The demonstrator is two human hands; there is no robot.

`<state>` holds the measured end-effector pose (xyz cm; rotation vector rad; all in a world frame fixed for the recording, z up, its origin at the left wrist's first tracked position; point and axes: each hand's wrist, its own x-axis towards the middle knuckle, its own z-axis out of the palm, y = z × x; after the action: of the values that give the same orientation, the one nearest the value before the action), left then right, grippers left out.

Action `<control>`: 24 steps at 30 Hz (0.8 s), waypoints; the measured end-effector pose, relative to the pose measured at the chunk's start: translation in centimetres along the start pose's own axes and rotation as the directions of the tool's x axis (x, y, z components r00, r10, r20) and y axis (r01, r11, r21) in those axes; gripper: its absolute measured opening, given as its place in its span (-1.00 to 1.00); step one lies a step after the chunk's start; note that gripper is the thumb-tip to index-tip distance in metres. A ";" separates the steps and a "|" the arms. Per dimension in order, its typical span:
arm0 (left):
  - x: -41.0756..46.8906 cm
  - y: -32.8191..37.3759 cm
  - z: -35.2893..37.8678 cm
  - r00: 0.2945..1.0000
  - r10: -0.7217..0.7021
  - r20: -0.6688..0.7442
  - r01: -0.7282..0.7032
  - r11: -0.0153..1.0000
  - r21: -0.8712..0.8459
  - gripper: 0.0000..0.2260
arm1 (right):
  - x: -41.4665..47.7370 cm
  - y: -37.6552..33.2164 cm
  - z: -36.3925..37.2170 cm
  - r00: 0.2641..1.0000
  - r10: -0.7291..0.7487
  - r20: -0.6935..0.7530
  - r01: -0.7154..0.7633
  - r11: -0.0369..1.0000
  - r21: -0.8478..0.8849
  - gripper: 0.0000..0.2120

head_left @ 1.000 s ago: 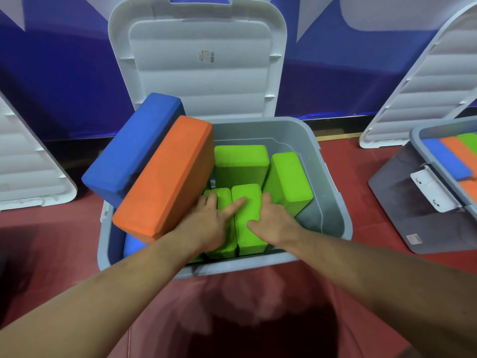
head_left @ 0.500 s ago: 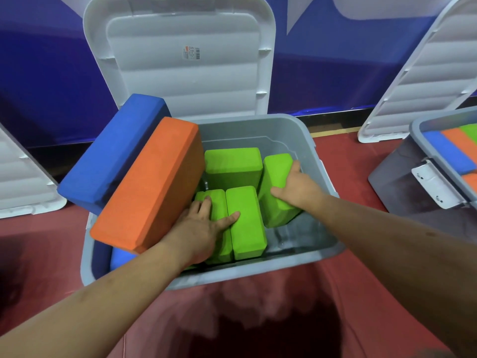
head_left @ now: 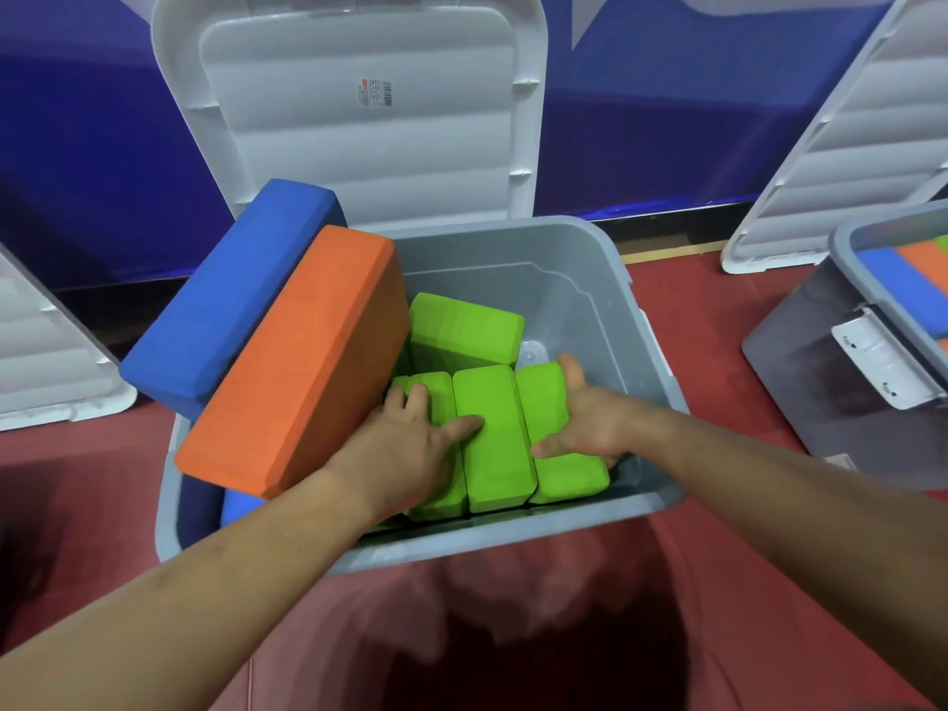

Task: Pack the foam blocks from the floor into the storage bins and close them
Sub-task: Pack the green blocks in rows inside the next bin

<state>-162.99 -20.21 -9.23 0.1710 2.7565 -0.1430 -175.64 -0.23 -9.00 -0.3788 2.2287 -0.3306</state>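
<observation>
Beneath both grips, a red floor [head_left: 718, 320] carries an open grey storage bin [head_left: 649, 387], whose walls surround the left grip [head_left: 410, 446] and the right grip [head_left: 590, 418]. Beyond them its white lid [head_left: 354, 161] stands up against a blue wall [head_left: 641, 120]. Well right of the right grip sits a second bin [head_left: 841, 238] with blue and orange blocks inside.

Left of the left grip, a large blue block [head_left: 225, 310] and a large orange block [head_left: 297, 361] lean side by side, tilted over the bin's left rim. Just past the fingertips a crosswise green block [head_left: 464, 331] lies low in the bin.

Three more stand side by side under the grips. The left grip rests spread on the left green block [head_left: 436, 397], fingers fairly straight, thumb on the middle green block [head_left: 492, 438]. The right grip curls round the right green block [head_left: 564, 477], fingers along its outer side, thumb on top. That block seems to sit on the bin's bottom, though the view leaves this unsure.
</observation>
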 end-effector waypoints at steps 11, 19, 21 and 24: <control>-3.4 -0.8 -10.2 0.864 0.034 -0.502 -0.102 0.989 -0.109 -0.65 | -0.3 -3.5 -3.5 0.905 -0.131 -0.404 0.155 0.988 0.027 -0.38; -5.1 -5.2 -9.8 0.802 -0.507 -0.315 0.484 0.861 -0.154 -0.34 | -0.3 -6.8 -1.6 0.874 -0.275 -0.401 0.368 0.913 0.176 -0.58; -4.9 -5.6 -9.9 0.797 -0.505 -0.330 0.473 0.863 -0.178 -0.38 | -0.3 -7.3 -1.6 0.879 -0.269 -0.393 0.385 0.887 0.256 -0.58; -4.5 -5.5 -10.2 0.803 -0.528 -0.278 0.467 0.846 -0.257 -0.37 | -0.5 -8.2 -1.4 0.904 -0.263 -0.337 0.378 0.860 0.343 -0.55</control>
<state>-163.23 -24.89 2.27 -0.6532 3.0717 -0.0022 -175.13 -7.40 -4.85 -0.5074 2.2864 -1.0670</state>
